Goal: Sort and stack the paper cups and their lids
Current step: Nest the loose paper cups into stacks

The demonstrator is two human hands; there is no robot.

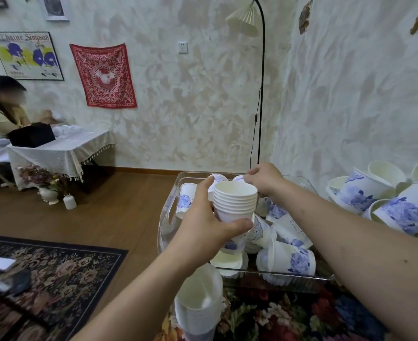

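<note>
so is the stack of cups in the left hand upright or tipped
Upright. The stack of cups stands mouth up in the left hand, its rims nested level, the top cup showing an empty white inside.

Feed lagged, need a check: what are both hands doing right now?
Left hand: grips the stack of nested cups.
Right hand: fingers curled over the clear bin; grasp cannot be told.

You are sitting in a home living room: framed posters [27, 56] and a red cloth [103, 76] are hanging on the wall, a floor lamp [261, 77] is standing over wood flooring [119, 207] and a floral rug [55, 274].
</note>
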